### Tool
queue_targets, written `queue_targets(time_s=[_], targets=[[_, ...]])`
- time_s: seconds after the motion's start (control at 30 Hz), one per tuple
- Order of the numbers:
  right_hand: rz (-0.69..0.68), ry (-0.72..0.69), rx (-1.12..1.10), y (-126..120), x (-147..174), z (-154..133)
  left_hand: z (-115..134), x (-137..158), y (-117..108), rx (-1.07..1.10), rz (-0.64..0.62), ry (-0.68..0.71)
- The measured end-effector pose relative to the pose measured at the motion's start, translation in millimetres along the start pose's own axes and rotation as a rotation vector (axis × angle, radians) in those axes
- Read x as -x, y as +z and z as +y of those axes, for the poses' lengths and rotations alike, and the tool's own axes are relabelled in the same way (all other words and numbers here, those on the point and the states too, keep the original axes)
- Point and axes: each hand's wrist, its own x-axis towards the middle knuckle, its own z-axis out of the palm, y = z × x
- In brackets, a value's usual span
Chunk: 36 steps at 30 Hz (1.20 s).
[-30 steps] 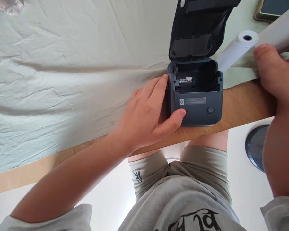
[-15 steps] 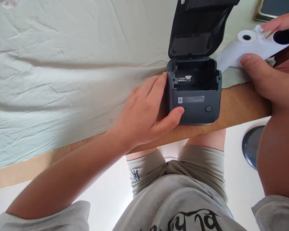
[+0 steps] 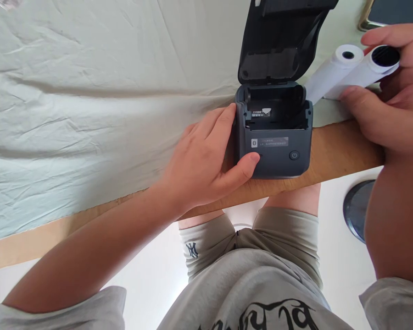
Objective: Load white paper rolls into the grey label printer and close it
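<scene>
A dark blue-grey label printer [image 3: 273, 158] stands at the table edge with its black lid [image 3: 278, 41] raised and its paper bay bare. My left hand [image 3: 206, 156] steadies the printer, fingers along its left side and thumb on the front face. To the right of the printer, my right hand [image 3: 388, 96] grips a white paper roll [image 3: 366, 73] with a wide dark core. Against that roll lies a second white roll [image 3: 333, 68] with a small core hole, its lower end beside the printer. My right fingertips are partly hidden behind the paper.
A pale green cloth [image 3: 106, 101] covers most of the table, leaving a wooden front edge [image 3: 347, 146] bare. At the top right lies a dark flat object with a gold rim [image 3: 392, 11]. A round black object [image 3: 359, 211] is below, right of my legs.
My right hand has shifted slightly left and turned the rolls, so both round ends now show plainly and the loose paper between them is less visible. My left hand stays on the printer.
</scene>
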Motion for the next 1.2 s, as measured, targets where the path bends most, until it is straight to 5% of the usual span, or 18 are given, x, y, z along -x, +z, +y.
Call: queue_targets(time_s=[0.17, 0.4, 0.73, 0.93, 1.2], targets=[[-0.018, -0.006, -0.121, -2.9, 0.8, -11.9, -0.2, -0.4, 0.3, -0.001, 0.003, 0.006], [-0.011, -0.056, 0.101, -4.2, -2.2, -5.7, -5.3, -2.6, 2.3, 0.050, 0.004, 0.020], [-0.002, -0.008, 0.101, -1.5, -1.2, -12.3, 0.8, -1.3, -0.1, 0.021, -0.008, -0.016], [0.021, 0.134, 0.040, -3.0, -0.2, -19.0, -4.9, -3.4, 0.6, 0.055, -0.010, -0.011], [-0.001, -0.039, 0.048, -1.3, -0.5, -5.1, -4.6, -1.3, -1.4, 0.012, -0.018, 0.028]])
